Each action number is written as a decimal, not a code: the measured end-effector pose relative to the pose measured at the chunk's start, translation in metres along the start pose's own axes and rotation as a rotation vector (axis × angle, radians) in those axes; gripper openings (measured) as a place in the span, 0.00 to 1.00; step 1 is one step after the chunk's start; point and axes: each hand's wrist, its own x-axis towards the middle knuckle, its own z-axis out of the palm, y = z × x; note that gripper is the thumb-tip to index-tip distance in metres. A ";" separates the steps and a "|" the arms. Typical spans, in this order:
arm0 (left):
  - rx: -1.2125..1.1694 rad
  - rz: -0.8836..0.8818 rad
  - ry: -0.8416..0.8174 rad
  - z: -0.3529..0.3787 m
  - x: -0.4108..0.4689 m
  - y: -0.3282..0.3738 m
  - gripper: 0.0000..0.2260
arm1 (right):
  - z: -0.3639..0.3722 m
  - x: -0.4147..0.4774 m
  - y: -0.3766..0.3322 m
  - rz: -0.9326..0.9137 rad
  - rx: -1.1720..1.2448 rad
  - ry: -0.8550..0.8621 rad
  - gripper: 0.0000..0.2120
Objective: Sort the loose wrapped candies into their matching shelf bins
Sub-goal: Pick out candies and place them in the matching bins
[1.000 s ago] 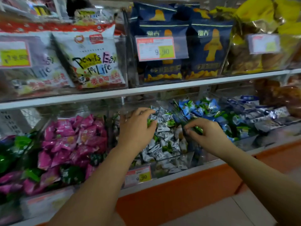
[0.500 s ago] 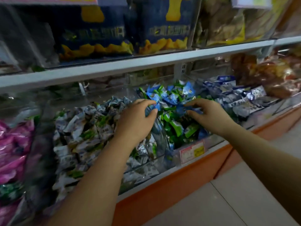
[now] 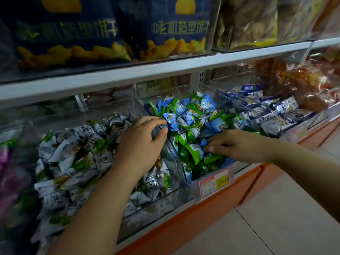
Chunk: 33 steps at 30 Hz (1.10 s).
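Hands flank the divider (image 3: 173, 153): left hand (image 3: 141, 144) curls at a blue candy (image 3: 170, 119) above it, right hand (image 3: 239, 144) digs among green candies (image 3: 193, 153) right of it. We cannot confirm either grip. A loose pinch could drop blue among grey candies (image 3: 77, 159).

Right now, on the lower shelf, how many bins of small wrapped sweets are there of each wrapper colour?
Bins of silver-grey candies: 1
Bins of blue-and-green candies: 1
Bins of white-and-navy packets: 1
Bins of pink candies, blurred at the left edge: 1
Total: 4 bins
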 end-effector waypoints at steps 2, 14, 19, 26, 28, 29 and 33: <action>-0.003 0.003 0.003 0.000 0.000 0.000 0.14 | -0.002 -0.006 -0.004 0.000 0.029 -0.063 0.13; -0.011 0.001 -0.002 0.000 -0.001 -0.001 0.14 | -0.017 0.055 0.008 0.157 0.203 0.270 0.12; -0.014 0.015 0.005 0.001 -0.001 -0.003 0.14 | -0.015 0.077 0.013 0.180 0.278 0.141 0.21; -0.042 -0.002 0.009 0.001 0.000 -0.002 0.13 | -0.013 0.083 0.007 0.171 0.233 0.217 0.11; -0.057 -0.007 0.000 0.000 0.000 -0.002 0.13 | -0.017 0.078 0.005 0.165 0.197 0.346 0.06; -0.065 -0.012 -0.006 -0.001 0.000 -0.001 0.13 | -0.021 0.074 0.004 0.160 0.218 0.440 0.04; -0.149 -0.013 0.069 -0.005 -0.005 0.007 0.15 | -0.035 0.050 -0.014 0.118 0.454 0.666 0.09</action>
